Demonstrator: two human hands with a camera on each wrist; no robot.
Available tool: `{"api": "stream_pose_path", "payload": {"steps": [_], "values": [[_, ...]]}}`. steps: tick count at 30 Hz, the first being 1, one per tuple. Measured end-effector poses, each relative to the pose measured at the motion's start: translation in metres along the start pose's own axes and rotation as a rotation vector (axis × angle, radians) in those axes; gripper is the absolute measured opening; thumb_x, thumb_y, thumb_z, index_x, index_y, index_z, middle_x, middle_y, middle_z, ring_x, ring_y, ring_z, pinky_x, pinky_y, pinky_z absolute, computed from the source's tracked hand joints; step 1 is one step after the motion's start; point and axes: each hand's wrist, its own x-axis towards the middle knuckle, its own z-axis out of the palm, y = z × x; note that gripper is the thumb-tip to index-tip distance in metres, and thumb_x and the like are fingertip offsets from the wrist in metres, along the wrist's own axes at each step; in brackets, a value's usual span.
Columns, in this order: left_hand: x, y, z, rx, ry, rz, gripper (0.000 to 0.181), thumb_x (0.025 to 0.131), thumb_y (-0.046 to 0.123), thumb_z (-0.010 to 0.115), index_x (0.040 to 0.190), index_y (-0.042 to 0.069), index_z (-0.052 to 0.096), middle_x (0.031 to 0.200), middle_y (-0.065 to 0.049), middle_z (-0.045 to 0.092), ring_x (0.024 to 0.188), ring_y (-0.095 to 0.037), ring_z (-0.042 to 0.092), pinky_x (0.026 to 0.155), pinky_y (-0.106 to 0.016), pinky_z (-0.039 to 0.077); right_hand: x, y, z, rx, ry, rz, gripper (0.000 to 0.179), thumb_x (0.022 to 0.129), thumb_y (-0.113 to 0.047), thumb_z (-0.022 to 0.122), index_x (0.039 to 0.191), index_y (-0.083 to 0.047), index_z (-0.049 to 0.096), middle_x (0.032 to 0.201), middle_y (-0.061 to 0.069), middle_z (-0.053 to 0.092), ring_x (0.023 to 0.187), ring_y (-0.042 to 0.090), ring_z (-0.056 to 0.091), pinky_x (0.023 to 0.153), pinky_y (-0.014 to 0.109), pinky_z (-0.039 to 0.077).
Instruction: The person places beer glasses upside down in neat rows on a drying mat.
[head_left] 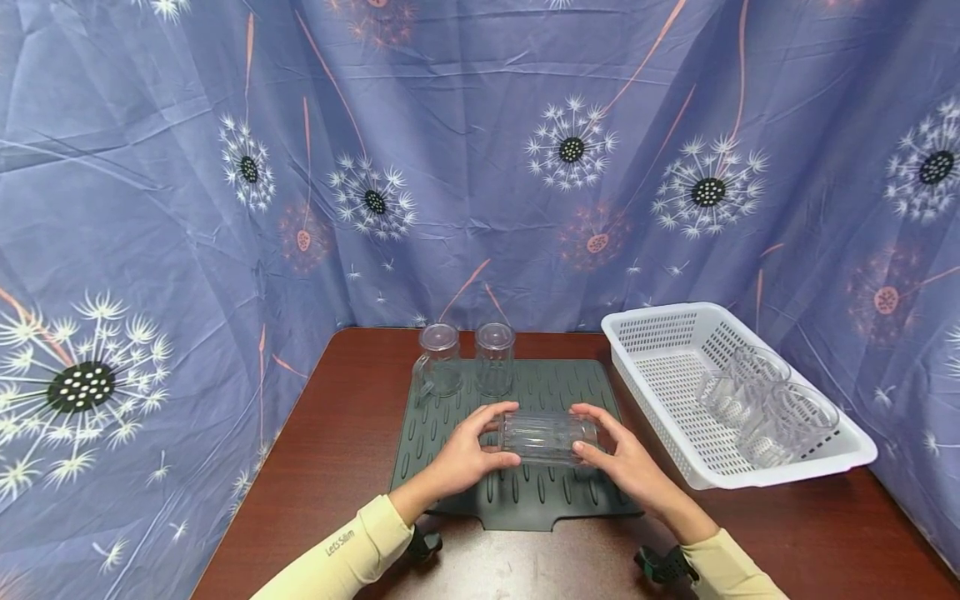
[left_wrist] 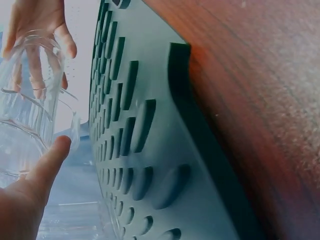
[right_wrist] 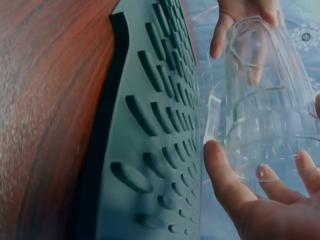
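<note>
A clear glass mug [head_left: 547, 437] lies sideways between my two hands, over the dark ridged drying mat [head_left: 525, 500]. My left hand [head_left: 467, 454] grips its left end, thumb on the near side and fingers on the far side. At the other end, my right hand [head_left: 630, 458] holds the mug in the same way. The mug's handle [right_wrist: 214, 117] points down toward the mat in the right wrist view. Two more clear mugs, a left one with its handle outward [head_left: 442, 371] and a right one [head_left: 495, 367], stand at the mat's back left.
A white perforated plastic basket [head_left: 652, 400] stands right of the mat, with clear glass mugs [head_left: 787, 421] lying in its right part. The brown wooden table [head_left: 322, 433] carries everything. A blue dandelion-print curtain [head_left: 465, 167] hangs behind and along the sides.
</note>
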Motion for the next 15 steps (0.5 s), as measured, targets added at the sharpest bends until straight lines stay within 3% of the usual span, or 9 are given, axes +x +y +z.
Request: {"api": "stream_pose_path", "payload": {"steps": [2, 9, 12, 15], "values": [[0.001, 0.002, 0.0, 0.005, 0.01, 0.012, 0.073, 0.083, 0.005, 0.082, 0.147, 0.021, 0.051, 0.145, -0.013, 0.048, 0.134, -0.042, 0.05, 0.096, -0.043, 0.055, 0.0, 0.0, -0.001, 0.003, -0.017, 0.006, 0.06, 0.1, -0.021, 0.065, 0.153, -0.023, 0.037, 0.155, 0.022, 0.036, 0.13, 0.048, 0.049, 0.086, 0.049, 0.057], [0.006, 0.006, -0.003, 0.123, 0.02, 0.015, 0.071, 0.081, 0.011, 0.085, 0.143, 0.028, 0.055, 0.14, -0.003, 0.054, 0.129, -0.03, 0.053, 0.09, -0.034, 0.057, -0.001, -0.004, -0.008, -0.19, -0.018, -0.043, 0.063, 0.099, -0.027, 0.066, 0.154, -0.024, 0.037, 0.153, 0.015, 0.046, 0.141, 0.037, 0.042, 0.111, 0.054, 0.038], [0.007, 0.01, -0.004, 0.153, 0.017, 0.025, 0.071, 0.08, 0.01, 0.085, 0.143, 0.026, 0.055, 0.14, -0.003, 0.054, 0.127, -0.029, 0.053, 0.09, -0.038, 0.057, -0.004, -0.006, -0.015, -0.219, -0.023, -0.078, 0.063, 0.099, -0.022, 0.066, 0.154, -0.024, 0.037, 0.153, 0.014, 0.046, 0.138, 0.041, 0.046, 0.105, 0.052, 0.044], [0.007, 0.024, -0.006, 0.174, -0.001, 0.02, 0.071, 0.081, 0.006, 0.083, 0.144, 0.022, 0.055, 0.14, -0.005, 0.053, 0.127, -0.027, 0.052, 0.09, -0.04, 0.057, -0.005, -0.01, -0.023, -0.233, -0.021, -0.126, 0.063, 0.099, -0.018, 0.066, 0.154, -0.022, 0.037, 0.154, 0.013, 0.043, 0.135, 0.045, 0.048, 0.098, 0.048, 0.052]]}}
